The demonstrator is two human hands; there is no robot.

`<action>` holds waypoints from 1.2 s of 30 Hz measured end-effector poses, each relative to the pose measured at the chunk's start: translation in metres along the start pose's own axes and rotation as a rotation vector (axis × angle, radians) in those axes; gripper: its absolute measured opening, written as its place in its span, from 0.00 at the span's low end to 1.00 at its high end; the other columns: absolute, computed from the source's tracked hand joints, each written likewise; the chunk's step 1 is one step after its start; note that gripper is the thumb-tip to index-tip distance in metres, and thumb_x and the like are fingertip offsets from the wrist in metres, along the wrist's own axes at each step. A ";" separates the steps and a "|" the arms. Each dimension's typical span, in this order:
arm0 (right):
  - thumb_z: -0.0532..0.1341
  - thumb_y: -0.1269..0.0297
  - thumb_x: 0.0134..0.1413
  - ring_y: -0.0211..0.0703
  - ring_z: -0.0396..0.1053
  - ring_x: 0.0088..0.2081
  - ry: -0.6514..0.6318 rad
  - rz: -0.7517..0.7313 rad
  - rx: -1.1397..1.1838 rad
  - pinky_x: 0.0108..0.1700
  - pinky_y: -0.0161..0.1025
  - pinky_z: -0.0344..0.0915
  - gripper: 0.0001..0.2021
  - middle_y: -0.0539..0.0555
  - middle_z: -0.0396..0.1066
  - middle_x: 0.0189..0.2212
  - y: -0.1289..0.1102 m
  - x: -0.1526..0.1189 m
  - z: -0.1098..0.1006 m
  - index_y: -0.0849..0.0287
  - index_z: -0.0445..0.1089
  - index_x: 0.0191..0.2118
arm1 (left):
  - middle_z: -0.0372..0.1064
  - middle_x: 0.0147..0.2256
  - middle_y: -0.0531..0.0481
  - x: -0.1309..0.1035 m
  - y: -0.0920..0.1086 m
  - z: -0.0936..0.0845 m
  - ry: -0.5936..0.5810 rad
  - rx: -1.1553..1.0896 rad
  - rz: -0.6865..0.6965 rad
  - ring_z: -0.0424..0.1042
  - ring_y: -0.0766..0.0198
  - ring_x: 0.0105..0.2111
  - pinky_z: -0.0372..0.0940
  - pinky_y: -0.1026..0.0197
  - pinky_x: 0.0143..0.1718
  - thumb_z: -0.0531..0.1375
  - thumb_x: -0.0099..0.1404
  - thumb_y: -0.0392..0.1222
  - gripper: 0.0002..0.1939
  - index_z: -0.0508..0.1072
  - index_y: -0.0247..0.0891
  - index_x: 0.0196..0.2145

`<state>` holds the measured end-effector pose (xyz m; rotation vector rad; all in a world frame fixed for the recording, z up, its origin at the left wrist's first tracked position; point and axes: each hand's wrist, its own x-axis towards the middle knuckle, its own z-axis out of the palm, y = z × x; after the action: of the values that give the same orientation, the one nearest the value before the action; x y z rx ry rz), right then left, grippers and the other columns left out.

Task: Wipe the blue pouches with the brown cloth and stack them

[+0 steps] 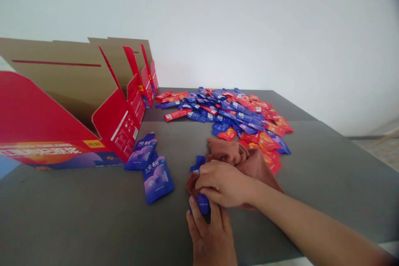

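A blue pouch (203,204) lies flat on the dark table, partly covered by a brown cloth (229,151). My right hand (226,181) is closed on a bunched end of this cloth and presses it onto the pouch's middle. At the pouch's lower end, the spread fingers of my left hand (210,232) rest on its edge and hold it down against the table. To the left lie two more blue pouches, one (158,181) nearer me and the other (141,152) overlapping it beside a red box.
Open red cardboard boxes (120,131) stand in a row at the left, flaps up. A large heap of blue and red pouches (224,110) spreads over the back of the table (93,216). A white wall (249,29) rises behind it.
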<state>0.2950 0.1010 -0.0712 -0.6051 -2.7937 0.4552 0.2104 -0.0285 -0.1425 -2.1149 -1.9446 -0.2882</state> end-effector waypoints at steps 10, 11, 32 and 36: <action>0.54 0.69 0.60 0.40 0.66 0.38 0.014 0.273 -0.054 0.39 0.35 0.57 0.10 0.53 0.69 0.36 0.020 0.002 0.002 0.58 0.72 0.41 | 0.65 0.54 0.49 -0.001 -0.003 -0.001 0.001 -0.002 0.032 0.57 0.28 0.54 0.67 0.35 0.47 0.62 0.54 0.31 0.20 0.75 0.42 0.46; 0.54 0.69 0.61 0.40 0.66 0.38 0.023 0.302 -0.066 0.39 0.36 0.57 0.10 0.53 0.69 0.35 0.023 0.002 0.001 0.58 0.72 0.40 | 0.65 0.54 0.49 0.000 -0.003 -0.001 0.002 -0.002 0.034 0.57 0.28 0.54 0.68 0.35 0.47 0.62 0.54 0.31 0.20 0.75 0.42 0.46; 0.55 0.69 0.60 0.39 0.65 0.37 0.020 0.262 -0.055 0.39 0.35 0.57 0.09 0.53 0.69 0.35 0.027 0.001 0.000 0.58 0.72 0.39 | 0.65 0.55 0.48 0.001 -0.002 -0.005 -0.029 -0.062 0.001 0.57 0.29 0.55 0.66 0.34 0.48 0.63 0.55 0.32 0.20 0.74 0.43 0.46; 0.54 0.70 0.60 0.40 0.65 0.37 0.074 0.242 -0.085 0.39 0.36 0.57 0.09 0.53 0.69 0.33 0.027 -0.001 0.000 0.58 0.72 0.39 | 0.66 0.54 0.49 0.001 -0.001 -0.005 -0.012 -0.061 -0.013 0.58 0.29 0.54 0.67 0.35 0.47 0.63 0.54 0.32 0.20 0.75 0.43 0.46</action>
<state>0.3054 0.1240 -0.0802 -0.9653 -2.6913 0.3524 0.2094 -0.0285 -0.1374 -2.1464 -1.9814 -0.3425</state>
